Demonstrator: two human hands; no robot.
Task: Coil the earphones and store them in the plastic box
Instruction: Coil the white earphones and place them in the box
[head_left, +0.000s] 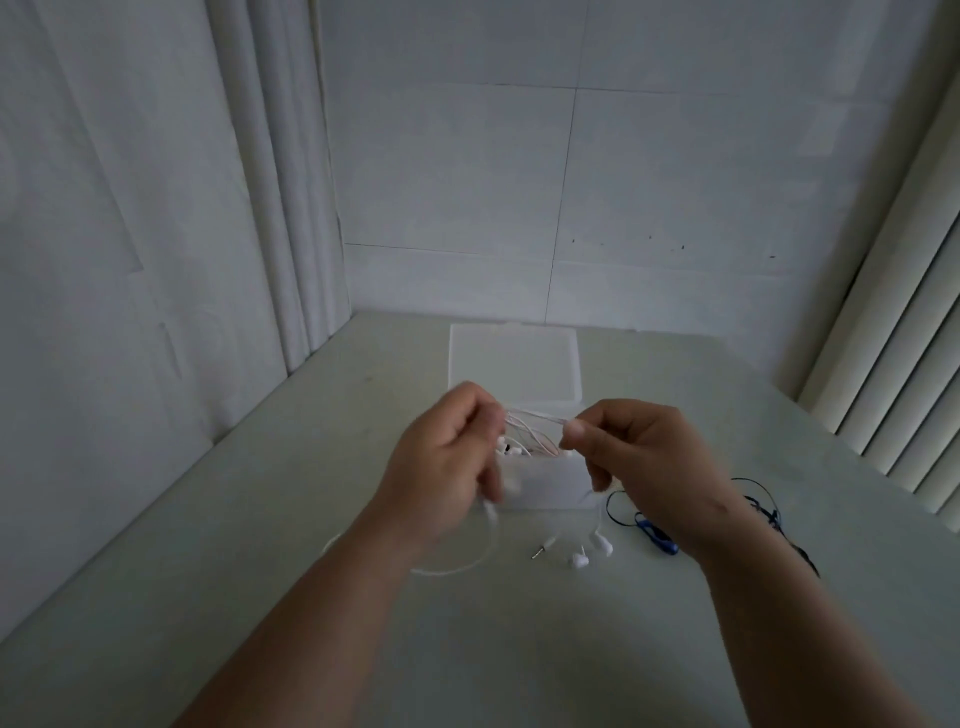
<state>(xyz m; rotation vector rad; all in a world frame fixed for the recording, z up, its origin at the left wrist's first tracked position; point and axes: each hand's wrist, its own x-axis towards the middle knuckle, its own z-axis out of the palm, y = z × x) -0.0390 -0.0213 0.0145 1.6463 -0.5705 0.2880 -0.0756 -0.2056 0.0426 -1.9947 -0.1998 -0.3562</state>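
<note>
Fingers (577, 429) of right hand (644, 457) and left hand (447, 457): curled, pinching white earphones (530, 417) above open box (545, 486). Blue earphones (655, 535): table (519, 649), right.

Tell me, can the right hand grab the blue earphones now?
Probably not yet: the right hand pinches the white cable, so it is busy. The blue earphones lie on the table beside its wrist, an easy reach once it lets go.
</note>
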